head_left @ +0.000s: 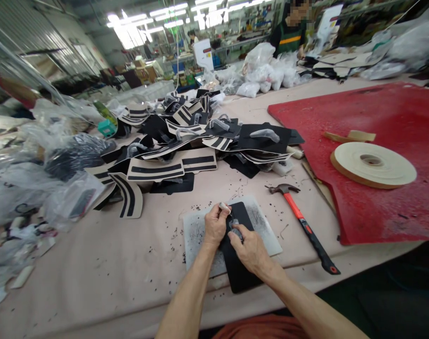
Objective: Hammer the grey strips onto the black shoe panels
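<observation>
A black flat panel [240,273] lies lengthwise over a pale board [196,235] in front of me. On the panel sits a handle [236,229] wrapped in clear plastic. My right hand [251,249] has its thumb and fingers closed around this handle. At the handle's far end my left hand [215,225] is closed in a pinch, and what lies between its fingertips is too small to make out. Something white [224,207], perhaps a wrapping on a finger, shows at those fingertips. A claw hammer [302,219] with a red and black grip lies to the right.
Behind my hands is a heap of black panels [263,136] with handles and striped cream-and-black pieces [156,168]. A tape roll [373,165] rests on a red sheet [362,113] at right. Plastic bags [73,155] crowd the left. Another person [290,33] stands across the table.
</observation>
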A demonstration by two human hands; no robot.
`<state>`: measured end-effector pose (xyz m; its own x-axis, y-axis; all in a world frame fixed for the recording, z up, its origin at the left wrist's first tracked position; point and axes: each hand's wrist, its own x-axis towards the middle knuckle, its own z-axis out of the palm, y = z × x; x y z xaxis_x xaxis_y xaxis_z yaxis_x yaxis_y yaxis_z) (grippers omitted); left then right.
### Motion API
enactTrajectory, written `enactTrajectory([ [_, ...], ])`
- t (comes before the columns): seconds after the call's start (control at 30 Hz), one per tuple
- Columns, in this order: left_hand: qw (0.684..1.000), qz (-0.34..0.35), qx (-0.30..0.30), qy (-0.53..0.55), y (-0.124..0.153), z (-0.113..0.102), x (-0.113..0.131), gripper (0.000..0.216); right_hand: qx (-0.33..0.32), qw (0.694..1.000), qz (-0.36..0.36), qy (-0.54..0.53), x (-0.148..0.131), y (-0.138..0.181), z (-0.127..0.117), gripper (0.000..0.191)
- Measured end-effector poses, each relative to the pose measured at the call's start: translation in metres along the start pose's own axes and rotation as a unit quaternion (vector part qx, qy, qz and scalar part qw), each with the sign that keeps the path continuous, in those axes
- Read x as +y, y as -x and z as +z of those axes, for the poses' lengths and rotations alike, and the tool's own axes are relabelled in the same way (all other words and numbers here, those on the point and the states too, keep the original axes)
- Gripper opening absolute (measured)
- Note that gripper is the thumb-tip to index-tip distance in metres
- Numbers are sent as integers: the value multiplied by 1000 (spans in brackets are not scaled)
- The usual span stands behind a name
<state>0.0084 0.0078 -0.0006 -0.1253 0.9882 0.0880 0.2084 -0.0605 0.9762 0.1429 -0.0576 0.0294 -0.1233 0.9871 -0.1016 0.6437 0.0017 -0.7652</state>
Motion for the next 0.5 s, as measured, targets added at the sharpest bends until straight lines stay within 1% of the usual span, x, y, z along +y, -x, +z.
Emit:
enactTrajectory([
  [0.1,999,34,3,-41,2,2,1,14,-19,1000,-3,-21,-2,3,-3,50],
  [0.17,994,70,4,-80,4,3,2,12,-24,999,-22,-43,2,4,-13,50],
  [0.2,991,87,3,-99,6,4,3,11,-9,998,-33,-45,7,4,-22,49],
  [0.23,988,103,0,-117,7,4,4,11,20,998,-44,-34,14,4,-33,47],
  [0.3,981,129,-12,-146,9,5,5,11,111,992,-48,47,38,0,-60,45],
  [0.33,978,139,-20,-154,9,5,5,12,151,982,-35,110,53,-2,-75,45],
  [0.37,976,147,-26,-160,10,5,6,12,174,968,-12,178,69,-5,-90,44],
  [0.4,974,151,-33,-166,10,5,6,12,175,955,22,237,85,-7,-104,42],
  [0.43,973,153,-38,-171,10,5,6,13,163,946,60,273,100,-10,-117,37],
  [0.47,972,153,-42,-175,10,5,6,13,142,945,102,277,112,-12,-127,30],
  [0.5,972,151,-44,-177,10,5,5,13,114,953,149,236,120,-13,-135,22],
])
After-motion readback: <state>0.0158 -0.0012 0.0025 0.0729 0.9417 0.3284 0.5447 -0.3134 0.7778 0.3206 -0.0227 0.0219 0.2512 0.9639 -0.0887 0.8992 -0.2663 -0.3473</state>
